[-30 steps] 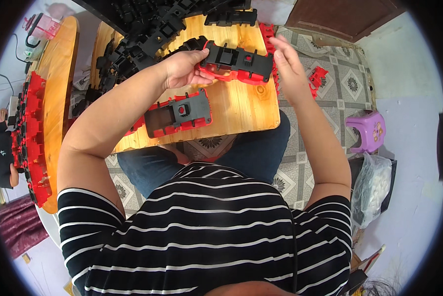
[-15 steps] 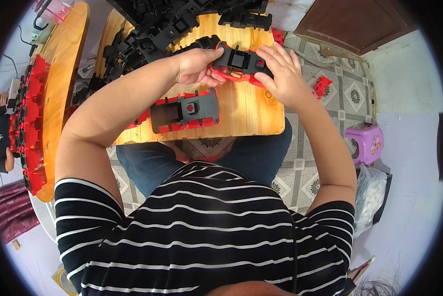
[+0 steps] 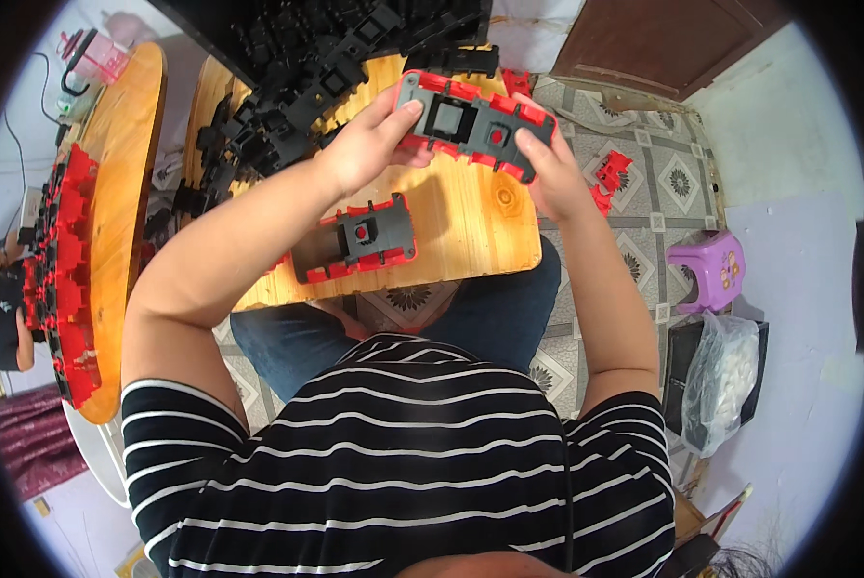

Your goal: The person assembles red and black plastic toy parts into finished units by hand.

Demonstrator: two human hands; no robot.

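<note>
Over the far part of the wooden table, I hold up a red-and-black plastic part (image 3: 511, 125) that looks like a toy car's underside. My left hand (image 3: 366, 144) is closed on its left end, thumb on top and fingers underneath. My right hand (image 3: 554, 180) grips the right end, with the thumb on the dark face; most of its fingers are hidden behind. A second red-and-black part (image 3: 387, 233) of the same kind lies on the table nearer to me, partly covered by my left forearm.
Black plastic parts (image 3: 268, 135) are heaped on the wooden table (image 3: 471, 246)'s far left. Several assembled red parts (image 3: 71, 270) line another wooden table at left. Red pieces (image 3: 610, 173) lie on the tiled floor at right, near a purple stool (image 3: 711, 270). Another person (image 3: 3, 318) shows far left.
The held part has been lifted and tilted, showing more of its dark face. My right hand has gone from lying flat with outstretched fingers to gripping the right end.
</note>
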